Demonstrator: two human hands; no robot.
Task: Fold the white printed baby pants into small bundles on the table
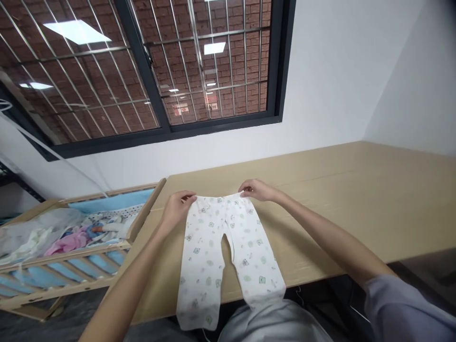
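One pair of small white trousers (203, 237) lies spread on the one tan table (356, 204), directly before the person. It has two legs, both directed toward the person, and one waistband (219, 199) at the far end. Green and grey small motifs are printed over the cloth; they are too many and too fine to count exactly.

Two hands are at work. The fingers of the left hand (178, 206) are pinching the left corner of the waistband, and the fingers of the right hand (258, 189) are pinching the right corner. Both leg ends reach past the near edge of the table; the right one touches the grey clothing (278, 323) of the person.

At the left, beside the table, stands one wooden crib (71, 255) with blue lining (110, 198). Inside are one pink cloth (69, 241) and several other pieces in a heap, whose number I cannot tell.

Behind is one window (221, 126) with two panes visible, and through it metal bars (195, 38) and a brick wall (252, 57). Two small red-and-white patches (181, 109) appear in the right pane; any writing on them is too small to read.
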